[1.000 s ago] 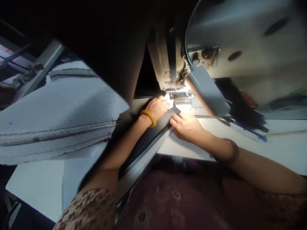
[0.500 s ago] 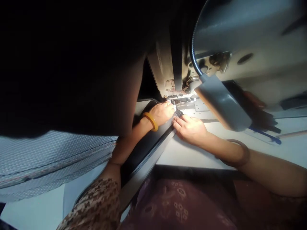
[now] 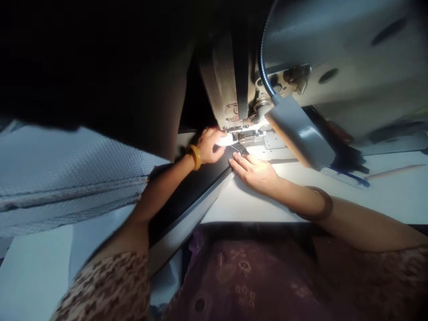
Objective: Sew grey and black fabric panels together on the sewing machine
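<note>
My left hand (image 3: 211, 146), with a yellow bangle at the wrist, is closed round a small white tool (image 3: 225, 140). The tool's narrow tip points right, close below the needle area of a sewing machine (image 3: 222, 91); its exact kind is too washed out by glare to tell. Under both hands lies a black piece of material (image 3: 187, 203) with a stitched line along its lower edge. My right hand (image 3: 256, 173) rests on the end of this piece near the presser foot, fingers stretched out and flat. A brown bangle circles that forearm.
A lamp (image 3: 301, 129) on a bendy neck hangs right of the needle area. On the white table (image 3: 240, 205) lie a blue pen-like item (image 3: 354, 177) and a pencil (image 3: 394, 171). Pale woven fabric (image 3: 83, 165) is at the left, below a large dark shape (image 3: 100, 67).
My left hand has drawn back leftward from the needle area, and the white tool now shows clearly. My right fingers have gone from pinching the black material's end to lying flat. The view has shifted slightly.
</note>
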A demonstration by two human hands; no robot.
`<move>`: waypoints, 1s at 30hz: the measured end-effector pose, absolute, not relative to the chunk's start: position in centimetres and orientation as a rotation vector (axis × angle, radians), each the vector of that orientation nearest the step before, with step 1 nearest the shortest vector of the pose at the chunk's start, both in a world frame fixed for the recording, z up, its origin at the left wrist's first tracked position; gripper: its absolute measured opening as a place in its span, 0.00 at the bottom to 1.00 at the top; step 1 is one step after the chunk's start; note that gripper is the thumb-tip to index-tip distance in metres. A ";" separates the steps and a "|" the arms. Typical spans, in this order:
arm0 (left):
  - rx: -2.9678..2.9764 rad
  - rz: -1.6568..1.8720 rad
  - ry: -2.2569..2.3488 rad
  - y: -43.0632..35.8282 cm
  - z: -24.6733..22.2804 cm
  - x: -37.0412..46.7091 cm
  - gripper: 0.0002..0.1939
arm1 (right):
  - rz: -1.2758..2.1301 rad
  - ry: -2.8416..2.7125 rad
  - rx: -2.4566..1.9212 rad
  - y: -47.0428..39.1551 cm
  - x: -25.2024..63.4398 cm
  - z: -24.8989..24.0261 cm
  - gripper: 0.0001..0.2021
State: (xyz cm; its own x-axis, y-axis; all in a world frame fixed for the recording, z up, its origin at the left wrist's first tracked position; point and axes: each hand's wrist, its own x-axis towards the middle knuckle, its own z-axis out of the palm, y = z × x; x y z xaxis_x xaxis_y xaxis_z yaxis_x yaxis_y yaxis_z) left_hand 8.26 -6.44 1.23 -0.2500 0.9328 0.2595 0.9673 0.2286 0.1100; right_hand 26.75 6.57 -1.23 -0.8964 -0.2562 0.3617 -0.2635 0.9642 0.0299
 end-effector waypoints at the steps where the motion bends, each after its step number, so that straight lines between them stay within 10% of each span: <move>1: -1.699 -0.464 -2.410 -6.8 1.0 7.7 0.18 | 0.032 -2.758 0.384 6.5 26.8 -1.2 0.19; 19: -1.099 0.151 -2.933 -5.7 4.9 8.5 0.18 | 0.510 -2.921 0.090 7.1 26.5 0.1 0.17; 30: -1.273 0.110 -2.652 -5.5 4.8 11.7 0.17 | 0.092 -2.777 0.394 7.4 26.1 -1.5 0.16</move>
